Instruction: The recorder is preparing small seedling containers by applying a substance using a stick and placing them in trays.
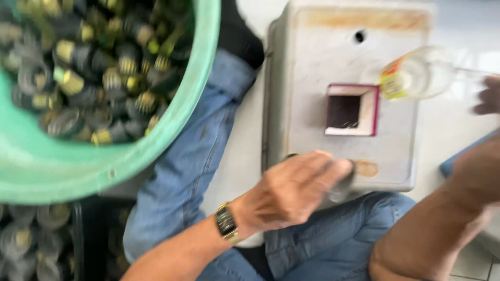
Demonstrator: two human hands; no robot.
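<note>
Seen from the head camera, looking down over blue jeans [203, 156] and a pale floor. Left hand [291, 190] resting on the near edge of a grey box [312, 78], fingers curled around a small dark object [341, 190] too blurred to identify; gold wristwatch [227, 224] on that wrist. Right hand [488, 96] at the far right edge, mostly cut off and blurred, near a clear glass bottle [419, 73] with a yellow and red label lying tilted over the box top; cannot tell whether gripping it or how far open. Square hole with a dark red frame [351, 110] in the box top, just beside the bottle. Green basin [182, 104] upper left, heaped with dark and yellow bottle caps [99, 67]. More caps in a black crate [31, 239] below.
</note>
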